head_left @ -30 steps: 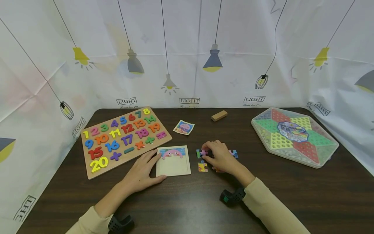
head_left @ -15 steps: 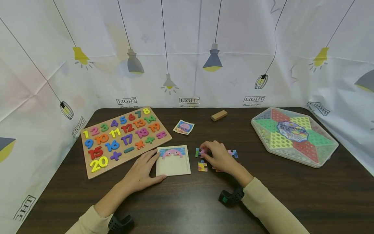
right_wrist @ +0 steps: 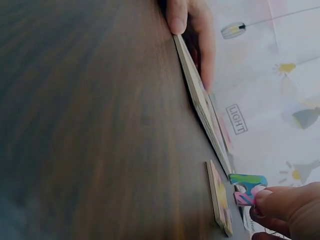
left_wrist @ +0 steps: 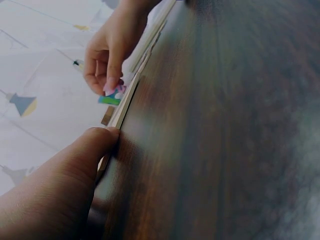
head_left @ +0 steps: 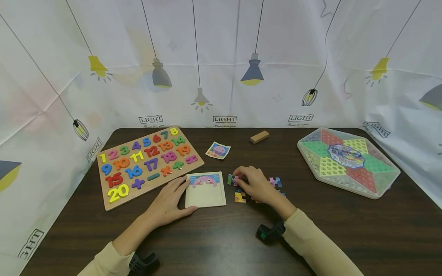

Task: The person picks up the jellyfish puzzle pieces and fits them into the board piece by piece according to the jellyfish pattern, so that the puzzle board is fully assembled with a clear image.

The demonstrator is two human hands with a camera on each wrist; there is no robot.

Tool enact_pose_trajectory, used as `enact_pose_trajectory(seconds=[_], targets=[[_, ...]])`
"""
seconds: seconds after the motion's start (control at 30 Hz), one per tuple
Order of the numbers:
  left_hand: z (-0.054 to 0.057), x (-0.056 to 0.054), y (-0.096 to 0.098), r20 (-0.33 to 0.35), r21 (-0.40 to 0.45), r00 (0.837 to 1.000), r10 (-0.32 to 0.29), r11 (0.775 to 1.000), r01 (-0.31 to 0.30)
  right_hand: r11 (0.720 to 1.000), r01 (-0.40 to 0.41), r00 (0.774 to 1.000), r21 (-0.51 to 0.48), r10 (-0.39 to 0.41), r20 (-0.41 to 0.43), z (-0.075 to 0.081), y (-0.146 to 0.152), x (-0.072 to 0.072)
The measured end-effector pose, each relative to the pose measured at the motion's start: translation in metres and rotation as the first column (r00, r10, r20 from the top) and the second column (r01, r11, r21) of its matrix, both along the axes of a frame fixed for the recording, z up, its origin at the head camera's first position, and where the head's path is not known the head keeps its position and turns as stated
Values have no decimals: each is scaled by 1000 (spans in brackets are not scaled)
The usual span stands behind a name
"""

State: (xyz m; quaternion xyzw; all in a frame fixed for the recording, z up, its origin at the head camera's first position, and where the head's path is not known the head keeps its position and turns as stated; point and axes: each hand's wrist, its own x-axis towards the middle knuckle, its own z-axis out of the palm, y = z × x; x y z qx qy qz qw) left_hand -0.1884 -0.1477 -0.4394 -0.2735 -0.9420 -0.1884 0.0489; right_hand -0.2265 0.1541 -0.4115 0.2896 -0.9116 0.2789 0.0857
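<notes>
A square wooden puzzle board (head_left: 205, 196) lies on the dark table, its top strip filled with a pink sea-creature picture and blue background. My left hand (head_left: 169, 200) holds the board's left side, thumb at the near edge and fingers by the far left corner. To the right, my right hand (head_left: 254, 184) pinches a puzzle piece (right_wrist: 245, 187), coloured green, blue and pink, between thumb and fingers. In the right wrist view the piece is tilted up beside the board's edge. A yellow puzzle piece (head_left: 239, 197) lies below that hand; other pieces (head_left: 275, 181) are partly hidden behind it.
A wooden number board (head_left: 145, 168) lies at the left. Behind the puzzle board are a small picture card (head_left: 218, 150) and a wooden block (head_left: 259, 137). A hexagonal Chinese checkers box (head_left: 348, 163) sits at the right. A printed white cloth (head_left: 221, 38) hangs behind the table.
My right hand has shifted left towards the puzzle board, carrying the green, blue and pink puzzle piece. My left hand stays on the board.
</notes>
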Motion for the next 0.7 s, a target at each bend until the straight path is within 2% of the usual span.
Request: enact_pose_trajectory(seconds=[0.13,0.33,0.5,0.7], targets=[[1,0,1,1,2,1000,0,1000,0,1000,-3,999,-17,3,40,1,-5,-1],[-1,0,0,-8,7,1000,-4,1000,4,999,-25,998,-27,26,51,4,-15,0],[-1,0,0,-14,8,1000,-5,1000,5,997,-57,997,-44,59,43,3,-26,-1],[0,0,0,2,-5,1000,7,1000,-7,992,-106,994,-62,105,-14,2,-39,-1]])
